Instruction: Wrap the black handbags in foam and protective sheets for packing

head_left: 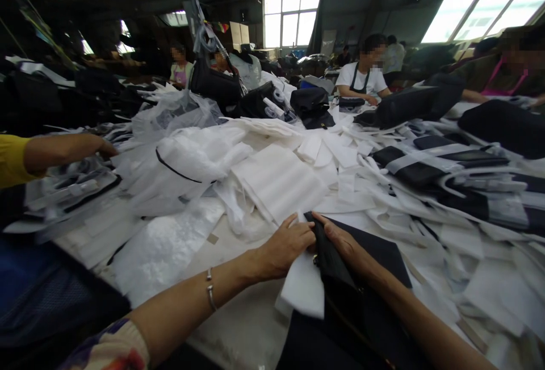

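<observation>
A black bag (336, 265) with small gold-coloured metal parts stands tilted at the table's near edge. My left hand (289, 247) has its fingers closed at the bag's upper left corner; a bracelet is on that wrist. Just below this hand a piece of white foam sheet (303, 290) hangs against the bag's side; whether the fingers also grip it I cannot tell. My right hand (346, 245) wraps over the bag's upper right edge, with its fingertips close to my left ones. The bag's lower part runs out of view at the bottom.
White foam sheets (281, 180) and clear plastic wrapping (170, 251) cover much of the table. Black bags with wrapped straps (430, 168) lie to the right. At left a co-worker's yellow-sleeved arm (63, 153) reaches in. Another person (366, 78) works across the table.
</observation>
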`<state>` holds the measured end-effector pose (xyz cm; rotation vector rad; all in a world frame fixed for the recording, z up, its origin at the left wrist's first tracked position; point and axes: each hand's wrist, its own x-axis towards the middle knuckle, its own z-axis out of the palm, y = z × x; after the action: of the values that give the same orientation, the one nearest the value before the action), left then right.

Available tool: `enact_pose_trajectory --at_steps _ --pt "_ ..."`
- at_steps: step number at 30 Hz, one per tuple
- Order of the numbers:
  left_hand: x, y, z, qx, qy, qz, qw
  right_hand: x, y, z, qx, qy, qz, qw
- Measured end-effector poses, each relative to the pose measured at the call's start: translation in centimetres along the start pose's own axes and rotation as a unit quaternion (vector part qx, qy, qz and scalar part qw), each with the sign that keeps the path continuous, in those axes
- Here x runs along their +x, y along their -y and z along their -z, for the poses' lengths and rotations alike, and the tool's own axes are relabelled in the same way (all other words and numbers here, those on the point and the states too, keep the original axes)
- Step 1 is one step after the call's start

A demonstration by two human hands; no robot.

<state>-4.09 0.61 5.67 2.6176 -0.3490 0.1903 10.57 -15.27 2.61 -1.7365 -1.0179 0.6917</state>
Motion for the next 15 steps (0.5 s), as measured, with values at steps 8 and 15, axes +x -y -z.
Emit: enact_pose_trajectory --at_steps 8,15 --pt "-3.8 -3.3 3.4 -0.251 0.026 0.047 0.967 -1.7 0.7 -1.3 -0.228 0.094 0.126 0.961" --pt "-7.4 -4.8 -1.7 -0.365 -0.139 0.240 0.889 -3.1 2.6 -3.7 -0.339 0.157 0.222 0.901"
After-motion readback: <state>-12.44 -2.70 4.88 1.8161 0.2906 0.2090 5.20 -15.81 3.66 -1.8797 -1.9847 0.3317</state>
